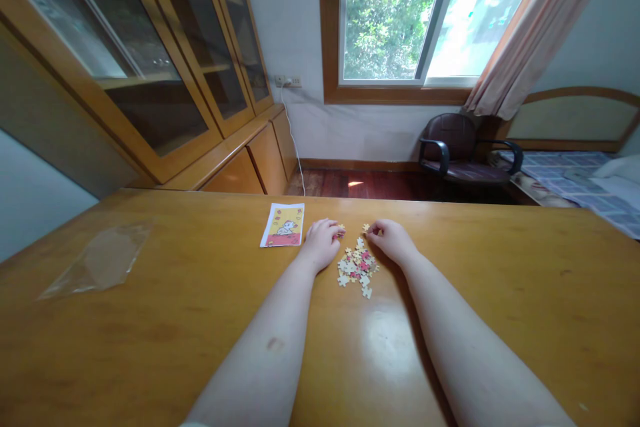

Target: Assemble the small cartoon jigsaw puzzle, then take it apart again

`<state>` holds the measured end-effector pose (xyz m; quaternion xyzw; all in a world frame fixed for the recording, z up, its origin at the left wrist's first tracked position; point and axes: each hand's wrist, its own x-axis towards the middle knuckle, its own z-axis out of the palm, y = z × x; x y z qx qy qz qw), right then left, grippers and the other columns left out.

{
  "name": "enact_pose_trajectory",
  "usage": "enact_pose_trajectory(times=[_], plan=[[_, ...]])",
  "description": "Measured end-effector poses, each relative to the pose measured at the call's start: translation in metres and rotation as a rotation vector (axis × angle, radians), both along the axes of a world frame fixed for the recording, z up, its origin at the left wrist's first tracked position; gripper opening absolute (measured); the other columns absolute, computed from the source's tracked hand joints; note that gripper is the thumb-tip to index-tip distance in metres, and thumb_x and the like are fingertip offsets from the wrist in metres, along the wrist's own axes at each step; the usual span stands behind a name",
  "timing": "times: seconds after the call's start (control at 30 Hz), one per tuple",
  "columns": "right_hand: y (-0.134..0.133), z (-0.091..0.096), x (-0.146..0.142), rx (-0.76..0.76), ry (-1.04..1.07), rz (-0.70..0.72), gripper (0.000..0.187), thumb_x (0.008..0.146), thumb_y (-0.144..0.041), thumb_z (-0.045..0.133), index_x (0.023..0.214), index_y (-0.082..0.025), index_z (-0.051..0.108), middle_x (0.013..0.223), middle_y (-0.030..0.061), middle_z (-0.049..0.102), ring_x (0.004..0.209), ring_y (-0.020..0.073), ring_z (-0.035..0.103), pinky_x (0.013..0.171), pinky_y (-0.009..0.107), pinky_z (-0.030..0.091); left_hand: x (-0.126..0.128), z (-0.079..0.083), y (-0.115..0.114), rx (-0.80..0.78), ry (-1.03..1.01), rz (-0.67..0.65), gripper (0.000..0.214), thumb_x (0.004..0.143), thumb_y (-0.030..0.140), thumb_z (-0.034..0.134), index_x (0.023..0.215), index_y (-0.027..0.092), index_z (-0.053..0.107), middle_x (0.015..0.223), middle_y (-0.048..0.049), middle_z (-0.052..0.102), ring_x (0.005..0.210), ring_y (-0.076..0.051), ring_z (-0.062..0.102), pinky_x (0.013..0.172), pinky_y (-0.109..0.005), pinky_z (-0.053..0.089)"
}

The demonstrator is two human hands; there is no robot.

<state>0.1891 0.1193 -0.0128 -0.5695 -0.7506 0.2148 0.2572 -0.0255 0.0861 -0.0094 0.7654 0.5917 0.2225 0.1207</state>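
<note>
A small heap of jigsaw puzzle pieces [356, 267] lies on the wooden table between my forearms, some pale side up, others red or yellow. My left hand [321, 244] is at the heap's far left, its fingers bent together over red and yellow pieces at the fingertips, which partly hide them. Across from it, my right hand [394, 239] pinches the edge of a yellow puzzle piece [366, 228] with thumb and forefinger. Just left of my left hand lies a picture card [284, 225] with a white cartoon animal on yellow and red.
A clear plastic bag [103, 257] lies flat on the table [210, 347] at the left. Beyond the far edge stand a glass-doored cabinet [235, 140], an office chair [457, 150] and a bed [575, 170]. A window [395, 13] is in the far wall.
</note>
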Motion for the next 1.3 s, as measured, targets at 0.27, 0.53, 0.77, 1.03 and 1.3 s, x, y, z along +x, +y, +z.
enact_pose_trajectory(times=[0.27,0.53,0.77,1.03,1.3], plan=[[-0.0030,0.0006,-0.0016,0.026,-0.045,0.093,0.019,0.082,-0.020,0.055,0.087,-0.022,0.074,0.091,0.0043,0.065,0.083,0.0158,0.060,0.080,0.026,0.044,0.0009,0.0025,-0.0021,-0.025,0.011,-0.027,0.040,0.077,0.013,0.048,0.109,0.027,0.068,0.127,-0.0045,0.057,0.124,-0.024,0.043,0.108,-0.043,0.031],[-0.0063,0.0000,-0.0068,0.044,-0.043,0.267,0.030,0.083,-0.019,0.056,0.108,-0.027,0.071,0.096,0.0045,0.061,0.089,0.0161,0.059,0.087,0.027,0.043,0.0031,0.0048,-0.0047,-0.085,0.062,-0.051,0.044,0.082,0.019,0.048,0.122,0.032,0.061,0.139,-0.0039,0.048,0.133,-0.026,0.034,0.113,-0.049,0.020],[-0.0063,0.0014,-0.0035,0.022,-0.046,0.272,0.022,0.076,-0.019,0.062,0.095,-0.023,0.073,0.089,0.0031,0.059,0.078,0.0135,0.058,0.079,0.025,0.044,0.0036,0.0053,-0.0048,-0.107,0.106,-0.001,0.039,0.082,0.021,0.048,0.115,0.032,0.066,0.140,-0.0037,0.047,0.137,-0.028,0.029,0.114,-0.053,0.013],[-0.0044,0.0001,-0.0051,0.023,0.019,0.210,0.006,0.073,-0.022,0.067,0.078,-0.019,0.067,0.083,0.0016,0.059,0.076,0.0134,0.056,0.072,0.025,0.043,0.0049,0.0087,-0.0061,-0.141,0.115,-0.087,0.041,0.083,0.024,0.048,0.120,0.036,0.061,0.145,0.0000,0.042,0.139,-0.028,0.025,0.114,-0.053,0.010],[-0.0029,-0.0013,-0.0055,0.087,-0.004,0.114,0.007,0.074,-0.016,0.062,0.072,-0.020,0.067,0.078,0.0013,0.063,0.076,0.0144,0.056,0.072,0.025,0.042,0.0044,0.0088,-0.0055,-0.078,0.096,0.028,0.036,0.082,0.017,0.047,0.110,0.029,0.067,0.135,-0.0034,0.053,0.135,-0.025,0.032,0.115,-0.050,0.016]])
